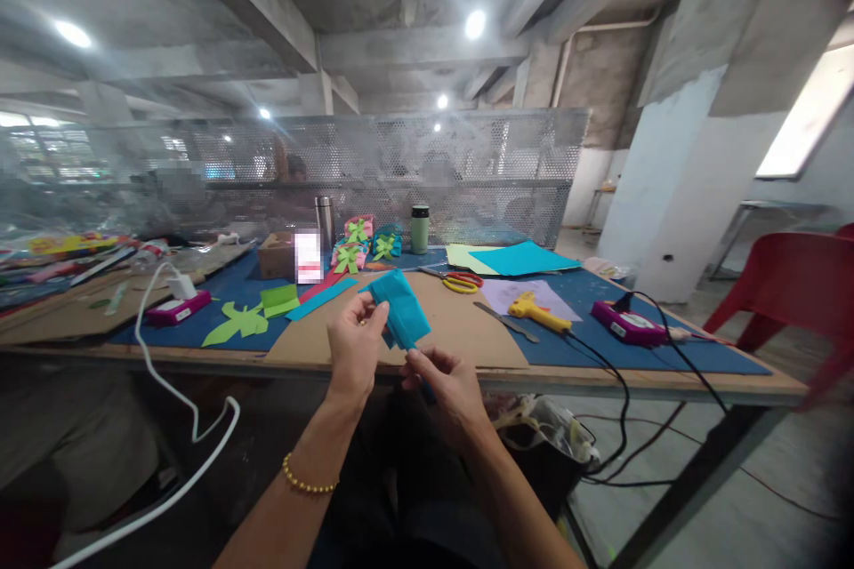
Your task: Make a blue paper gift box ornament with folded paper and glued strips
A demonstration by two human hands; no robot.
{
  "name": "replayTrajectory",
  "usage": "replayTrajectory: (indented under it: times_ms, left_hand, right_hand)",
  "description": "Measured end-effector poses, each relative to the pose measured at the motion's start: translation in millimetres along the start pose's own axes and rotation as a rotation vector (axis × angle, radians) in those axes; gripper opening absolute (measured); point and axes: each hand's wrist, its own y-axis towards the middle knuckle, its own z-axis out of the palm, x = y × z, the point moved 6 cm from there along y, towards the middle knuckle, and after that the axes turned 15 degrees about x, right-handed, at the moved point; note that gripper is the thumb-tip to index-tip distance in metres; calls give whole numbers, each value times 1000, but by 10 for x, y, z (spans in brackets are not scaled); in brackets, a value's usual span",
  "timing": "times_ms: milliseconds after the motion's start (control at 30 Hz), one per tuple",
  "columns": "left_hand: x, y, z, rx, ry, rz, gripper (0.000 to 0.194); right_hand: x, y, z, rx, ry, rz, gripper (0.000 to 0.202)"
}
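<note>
Above the table's front edge I hold a folded blue felt-like piece (402, 307) in the air. My left hand (357, 338) is closed on its left side, thumb in front. With thumb and fingertips, my right hand (444, 382) pinches a narrow blue bit at the lower corner; whether that bit is joined to the larger piece, I cannot tell. Brown cardboard (467, 333) lies beneath. To the left are a blue strip (322, 299), a green leaf-shaped cutout (237, 323) and a green piece (280, 300). Scissors with red and yellow handles (462, 283) lie beyond my hands.
A yellow glue gun (539, 313) rests on a lilac sheet (495, 295), near a metal blade (505, 321). Purple power strips (627, 323) sit at both sides, with cords. At the back stand decorated bundles (350, 258), a green tumbler (420, 231) and blue sheets (527, 258).
</note>
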Motion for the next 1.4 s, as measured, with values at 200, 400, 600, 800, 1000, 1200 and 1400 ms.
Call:
replayTrajectory:
  times_ms: [200, 400, 600, 800, 1000, 1200, 1400]
  left_hand:
    - [-27, -54, 32, 22, -16, -1, 28]
    - [-44, -92, 67, 15, -55, -10, 28]
    - [-79, -117, 55, 1, -21, -8, 28]
    - [-129, -144, 77, 11, -17, 24, 27]
    - [-129, -148, 118, 23, -137, -32, 28]
    - [-136, -170, 151, 110, -157, -98, 26]
    - [-113, -247, 202, 273, -48, -196, 26]
  right_hand:
    - [93, -25, 12, -7, -28, -76, 35]
    - [38, -12, -45, -38, 5, -61, 38]
    - [35, -42, -12, -17, 77, -17, 40]
    - [51, -48, 9, 15, 80, -42, 36]
    - [146, -85, -50, -30, -53, -58, 33]
    - [138, -94, -61, -19, -10, -60, 30]
    - [173, -118, -95, -33, -18, -52, 33]
